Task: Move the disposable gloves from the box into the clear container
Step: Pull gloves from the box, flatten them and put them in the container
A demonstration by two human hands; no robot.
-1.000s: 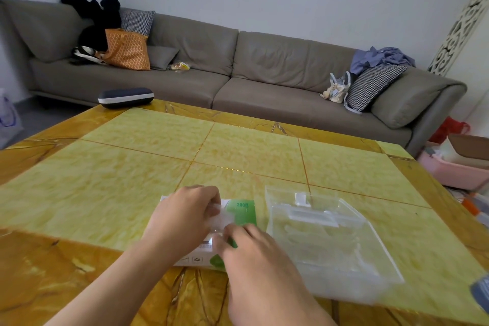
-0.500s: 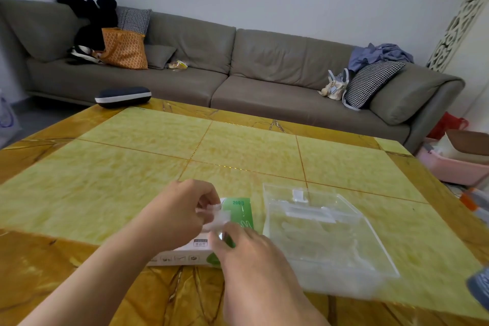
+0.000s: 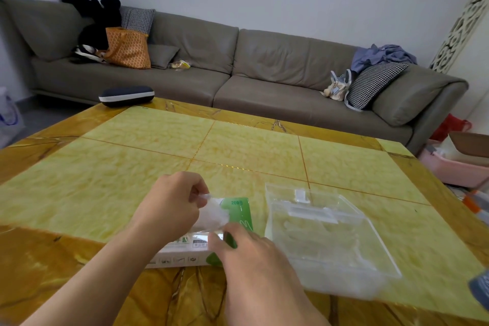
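A white and green glove box (image 3: 238, 213) lies flat near the table's front edge. My left hand (image 3: 172, 204) hovers over it and pinches a crumpled translucent glove (image 3: 213, 213) that rises from the box. My right hand (image 3: 248, 254) pinches the lower end of the same glove just above the box's front. The clear container (image 3: 341, 243) stands directly to the right of the box, with thin clear material lying inside it.
The yellow marble table (image 3: 238, 140) stretches away behind the box. A dark oval case (image 3: 126, 96) lies on its far left corner. A grey sofa (image 3: 264, 74) with bags and cushions runs along the wall. Pink bins (image 3: 449, 167) stand off the table's right side.
My left hand has lifted a little and drawn more of the glove out of the box. My right hand stays at the box's front.
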